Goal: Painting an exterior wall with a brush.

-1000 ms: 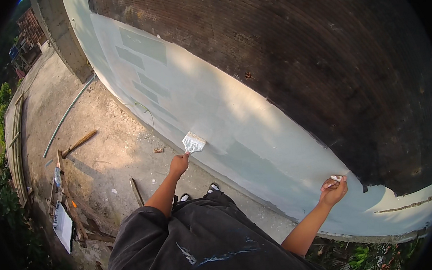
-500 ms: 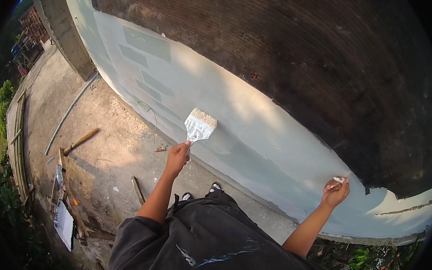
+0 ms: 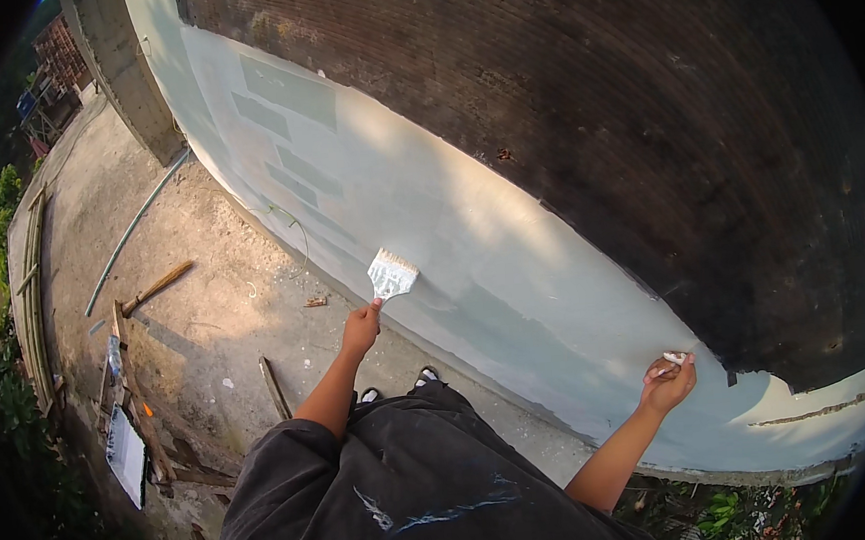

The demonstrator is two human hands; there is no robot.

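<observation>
My left hand [image 3: 361, 328] is closed around the handle of a wide flat paintbrush [image 3: 392, 277], its ferrule smeared white. The pale bristles point away from me, against or just over the lower part of a light blue-grey wall [image 3: 428, 210]; contact is hard to tell. Darker rectangular patches show on the wall to the left. Far to the right, my right hand [image 3: 668, 384] has its fingers curled around a small whitish thing [image 3: 673, 358] near the wall's upper edge. What that thing is, I cannot make out.
A dark ridged surface [image 3: 560, 80] borders the wall's upper edge. On the concrete floor [image 3: 226, 325] lie a wooden-handled tool [image 3: 158, 287], a thin pipe [image 3: 134, 226], bamboo poles [image 3: 33, 288], scrap wood [image 3: 274, 387] and a white tray [image 3: 126, 455]. A concrete pillar [image 3: 123, 81] stands at the far left.
My left hand has drawn the brush down and slightly left, nearer to me along the wall. My right hand keeps almost the same place and grip.
</observation>
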